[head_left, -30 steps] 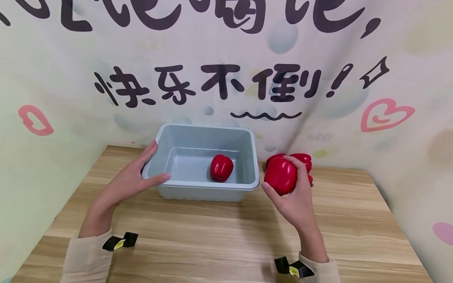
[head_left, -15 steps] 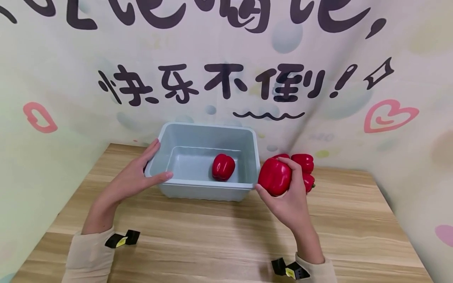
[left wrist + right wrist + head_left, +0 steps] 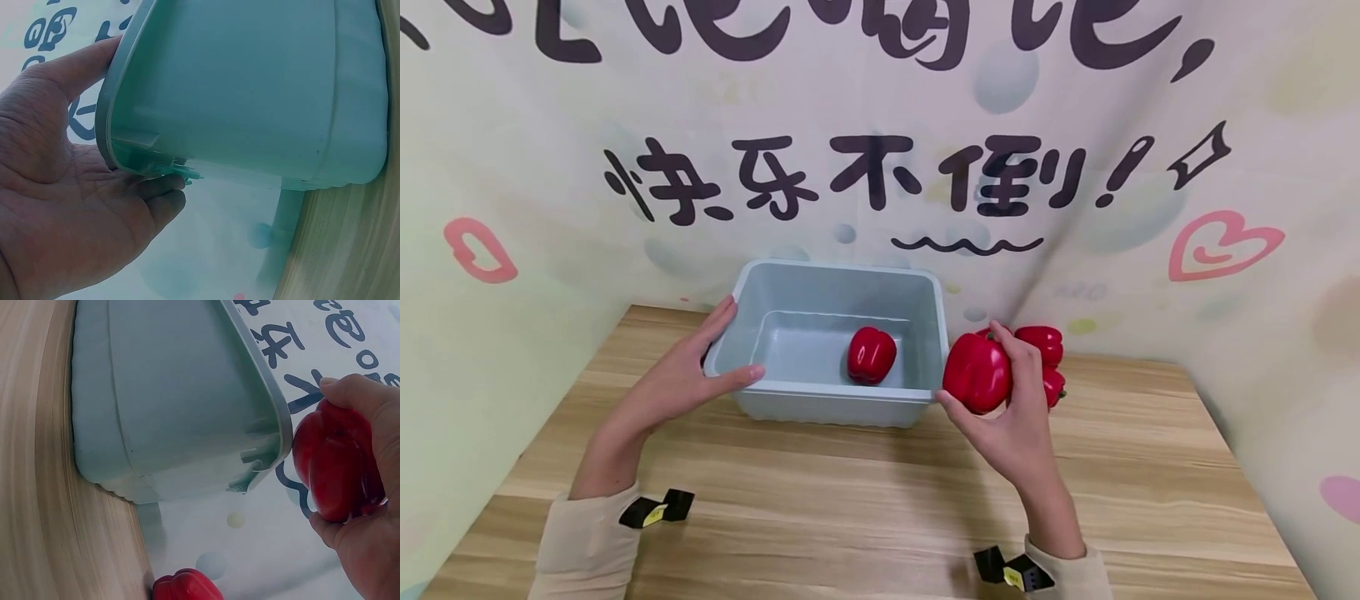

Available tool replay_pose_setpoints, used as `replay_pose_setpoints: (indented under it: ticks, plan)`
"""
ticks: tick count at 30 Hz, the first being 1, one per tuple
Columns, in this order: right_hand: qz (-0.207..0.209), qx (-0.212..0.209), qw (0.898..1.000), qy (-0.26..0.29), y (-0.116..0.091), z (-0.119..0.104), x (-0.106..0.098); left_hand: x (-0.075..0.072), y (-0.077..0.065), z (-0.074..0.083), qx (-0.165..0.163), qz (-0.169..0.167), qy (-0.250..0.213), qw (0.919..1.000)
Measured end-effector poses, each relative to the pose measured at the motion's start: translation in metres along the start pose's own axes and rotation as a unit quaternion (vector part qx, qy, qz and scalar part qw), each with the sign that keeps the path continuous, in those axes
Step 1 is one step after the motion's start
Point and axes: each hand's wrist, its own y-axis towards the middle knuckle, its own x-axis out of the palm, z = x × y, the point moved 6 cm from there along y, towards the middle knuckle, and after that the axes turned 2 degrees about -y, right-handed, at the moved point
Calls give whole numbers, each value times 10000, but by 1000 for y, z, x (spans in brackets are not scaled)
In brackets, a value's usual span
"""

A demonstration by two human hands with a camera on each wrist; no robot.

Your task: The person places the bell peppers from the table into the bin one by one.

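Apparently loading: holding a red pepper (image 3: 976, 373) in the right grip (image 3: 1021, 427), right of frame centre, touching or just beside the blue tub (image 3: 835, 408) clasped by the left grip (image 3: 676, 381). Likely calls for lifting higher, then lowering in next to the pepper inside (image 3: 871, 356).

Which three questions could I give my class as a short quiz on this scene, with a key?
1. True or false: the left hand is apart from the pale blue bin.
2. In the head view, how many red peppers show inside the bin? A: none. B: one. C: three.
3. Fill in: the ___ hand grips a red pepper above the table.

Key:
1. False; it holds the bin's edge.
2. B; a single pepper.
3. Right hand.
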Motion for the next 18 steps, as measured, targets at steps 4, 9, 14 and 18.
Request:
replay_pose_setpoints:
  ticks: [4, 9, 14, 18]
  plan:
    - [16, 81, 9998, 167, -1, 1, 1, 0, 0, 0, 1, -9, -13, 10000]
    - [94, 1, 9986, 517, -2, 0, 2, 0, 1, 0, 8, -8, 21, 10000]
    - [195, -426, 9982, 382, 0, -3, 3, 0, 1, -1, 9, 0, 43, 10000]
    - [280, -570, 9979, 153, 1, -4, 5, 0, 1, -2, -11, -1, 16, 10000]
